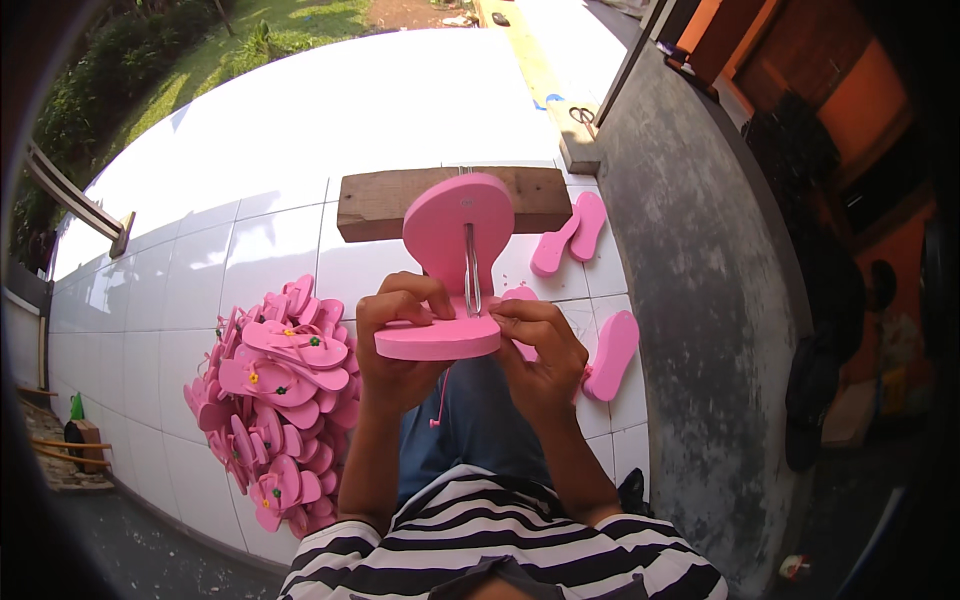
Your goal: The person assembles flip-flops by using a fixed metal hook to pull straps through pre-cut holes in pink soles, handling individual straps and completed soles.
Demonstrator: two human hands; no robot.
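A: How many soles are in hand?
B: One pink sole (pixel 437 218), smooth foam-like, bent upward mid-length. Its long axis runs away from the wearer: near half flat, rounded far end upright before one rough wooden block (pixel 372 205).
A: And the hands?
B: The left hand (pixel 390 300) is clamped on the near half; the right hand (pixel 540 345) pinches its right edge. One slim, shiny metal tool (pixel 471 275) stands between them.
A: Around them?
B: At least four loose soles (pixel 612 355) right; left, an uncountable sandal pile (pixel 290 385) on glossy tiles (pixel 270 240).
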